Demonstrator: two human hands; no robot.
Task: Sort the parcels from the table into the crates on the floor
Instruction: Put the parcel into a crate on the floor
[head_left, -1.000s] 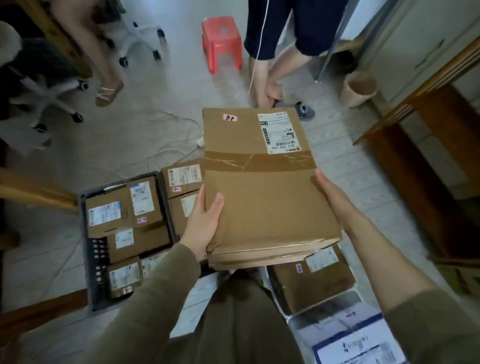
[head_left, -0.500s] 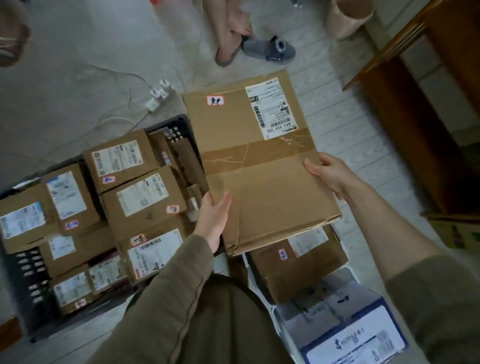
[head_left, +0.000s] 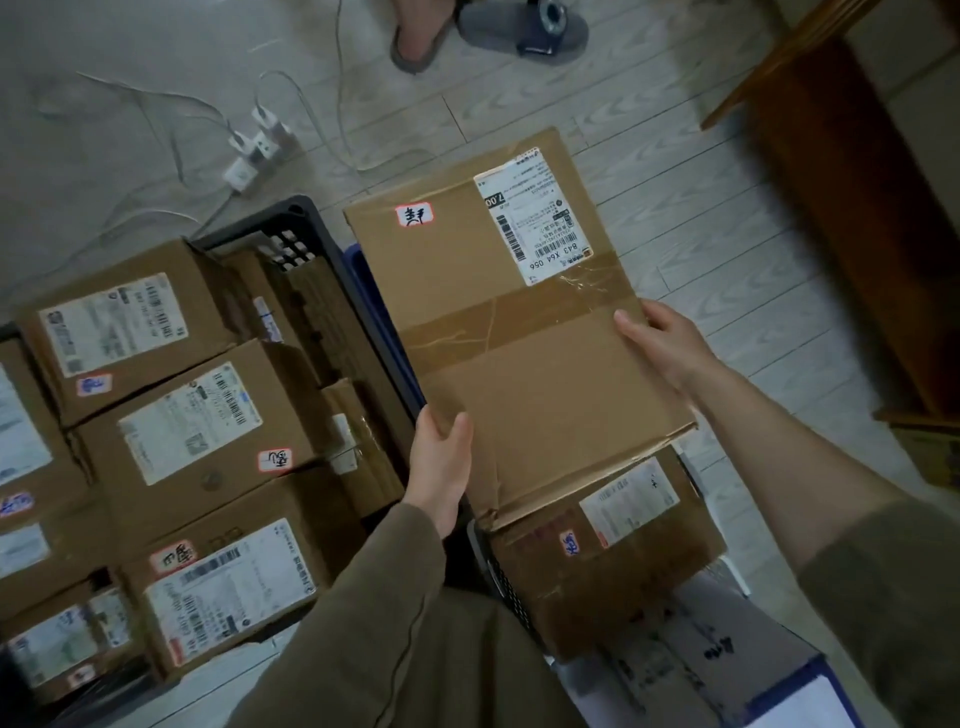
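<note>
A person holds a large flat cardboard parcel (head_left: 519, 322) just above the floor. The left grip (head_left: 441, 462) curls round its near left edge, thumb on top. The right grip (head_left: 665, 348) clasps its right edge. The parcel is over a blue crate (head_left: 359, 266) that holds a brown parcel (head_left: 597, 582). On the left, a dark crate (head_left: 291, 228) is packed with labelled boxes (head_left: 192, 421).

Inside the dark crate (head_left: 298, 215), parcels (head_left: 192, 421) sit packed edge to edge. Beyond its far corner, a power strip (head_left: 244, 171) and cables (head_left: 156, 114) obstruct the floor (head_left: 691, 208). Right of it, my large parcel (head_left: 519, 338) covers the blue crate (head_left: 361, 270); farther right, bare floor.
</note>
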